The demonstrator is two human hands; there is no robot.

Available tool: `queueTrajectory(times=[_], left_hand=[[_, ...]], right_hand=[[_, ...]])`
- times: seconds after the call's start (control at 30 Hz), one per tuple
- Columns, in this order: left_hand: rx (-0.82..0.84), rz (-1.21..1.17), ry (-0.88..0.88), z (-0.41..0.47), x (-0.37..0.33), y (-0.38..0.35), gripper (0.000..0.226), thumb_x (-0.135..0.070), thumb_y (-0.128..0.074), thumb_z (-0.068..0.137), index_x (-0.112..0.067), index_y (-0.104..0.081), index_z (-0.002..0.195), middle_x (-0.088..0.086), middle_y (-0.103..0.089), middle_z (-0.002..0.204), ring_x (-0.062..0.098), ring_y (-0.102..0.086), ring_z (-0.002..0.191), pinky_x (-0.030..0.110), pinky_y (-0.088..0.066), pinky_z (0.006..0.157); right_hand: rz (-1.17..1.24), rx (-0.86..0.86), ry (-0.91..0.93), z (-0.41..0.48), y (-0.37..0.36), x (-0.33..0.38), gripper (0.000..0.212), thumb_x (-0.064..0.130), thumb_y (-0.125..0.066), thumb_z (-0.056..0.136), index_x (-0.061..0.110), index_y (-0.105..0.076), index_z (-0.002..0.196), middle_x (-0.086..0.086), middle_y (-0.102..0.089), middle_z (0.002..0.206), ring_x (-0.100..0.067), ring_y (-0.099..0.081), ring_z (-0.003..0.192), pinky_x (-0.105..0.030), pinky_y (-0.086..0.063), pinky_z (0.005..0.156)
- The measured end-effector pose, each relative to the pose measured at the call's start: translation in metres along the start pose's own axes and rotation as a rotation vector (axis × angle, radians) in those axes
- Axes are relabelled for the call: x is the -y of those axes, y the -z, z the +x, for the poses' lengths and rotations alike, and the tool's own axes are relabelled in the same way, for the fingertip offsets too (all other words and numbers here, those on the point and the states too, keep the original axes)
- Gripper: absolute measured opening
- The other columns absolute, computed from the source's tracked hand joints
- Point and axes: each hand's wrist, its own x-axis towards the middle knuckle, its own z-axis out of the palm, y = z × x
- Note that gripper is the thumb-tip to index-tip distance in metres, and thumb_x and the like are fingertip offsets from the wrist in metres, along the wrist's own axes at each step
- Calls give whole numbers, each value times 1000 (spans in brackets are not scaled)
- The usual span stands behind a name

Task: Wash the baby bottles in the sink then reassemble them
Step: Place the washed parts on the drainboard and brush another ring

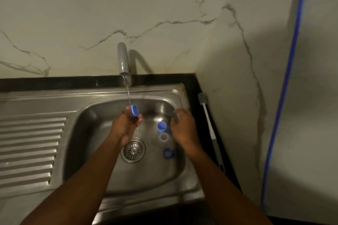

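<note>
My left hand [126, 126] grips a small blue cap [133, 110] under the thin stream of water falling from the grey tap [123, 60]. My right hand [182, 127] hovers over the right side of the steel sink [87, 115], fingers loosely curled, with nothing seen in it. In the basin below it lie a second blue cap [161, 127], a clear teat or ring [163, 137] and a blue screw collar [168, 152]. No bottle body is in sight.
The round drain strainer [133, 150] sits mid-basin. A ribbed draining board [29, 148] fills the left. A bottle brush [210, 129] lies on the black counter edge to the right, beside the marble wall. A blue hose [285, 86] runs down the right wall.
</note>
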Motion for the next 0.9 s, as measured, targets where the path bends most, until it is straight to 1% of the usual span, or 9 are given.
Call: queueTrajectory(times=[0.07, 0.23, 0.37, 0.43, 0.53, 0.63, 0.7, 0.77, 0.9], left_hand=[[-24, -160, 45, -1, 3, -7, 16, -13, -55, 100, -1, -59, 109, 14, -62, 98, 19, -63, 87, 24, -60, 66], [-73, -282, 80, -11, -6, -19, 14, -16, -53, 101, -3, -58, 100, 14, -58, 103, 18, -60, 90, 25, -57, 76], [-66, -309, 105, -19, -19, -12, 25, -24, -58, 99, -6, -58, 116, 14, -59, 113, 18, -61, 93, 26, -55, 83], [-45, -347, 93, -23, -27, -12, 32, -26, -61, 96, -7, -57, 120, 13, -58, 111, 18, -58, 93, 26, -53, 89], [-7, -340, 100, -29, -35, -15, 32, -29, -64, 94, -5, -57, 115, 12, -55, 98, 17, -55, 83, 29, -52, 83], [15, -262, 119, -26, -37, -16, 26, -32, -60, 96, -7, -58, 101, 9, -51, 85, 16, -50, 73, 33, -47, 95], [34, -238, 141, -22, -38, -14, 28, -35, -59, 96, -8, -60, 103, 8, -52, 84, 16, -50, 74, 37, -42, 106], [52, -232, 164, -17, -40, -12, 30, -36, -56, 98, -7, -60, 105, 9, -55, 88, 18, -54, 80, 41, -40, 109], [130, -217, 170, -9, -49, -16, 25, -26, -50, 100, -4, -61, 104, 15, -68, 96, 26, -66, 93, 43, -47, 102]], right_hand=[[-187, -87, -38, 4, 37, -32, 34, 8, -52, 91, 10, -63, 122, -15, -62, 122, -34, -58, 114, -37, -46, 96], [-574, 23, -129, -9, 59, -80, 31, 10, -37, 101, 8, -55, 127, -13, -56, 123, -31, -54, 110, -38, -46, 91], [-575, 11, -99, -7, 58, -93, 36, 12, -40, 101, 11, -46, 137, -15, -55, 122, -29, -54, 110, -38, -47, 91], [-529, 24, -115, -3, 56, -95, 39, 11, -43, 100, 10, -42, 139, -16, -58, 120, -31, -57, 107, -39, -50, 89], [-505, 29, -103, 1, 54, -89, 33, 9, -45, 99, 7, -49, 131, -17, -62, 118, -34, -59, 106, -42, -51, 89], [-244, 94, -85, 0, 57, -60, 33, 9, -46, 97, 6, -56, 129, -20, -63, 120, -36, -60, 110, -39, -50, 93], [61, 142, -103, -11, 57, -23, 29, 7, -44, 97, 8, -61, 120, -18, -66, 102, -32, -66, 86, -38, -54, 76], [459, 317, -202, -30, 54, 16, 29, 6, -39, 98, 11, -61, 116, -11, -58, 80, -17, -52, 53, -30, -45, 46], [989, 704, -447, -58, 44, 60, 36, 6, -34, 97, 13, -55, 125, -5, -48, 70, -5, -37, 41, -15, -28, 32]])
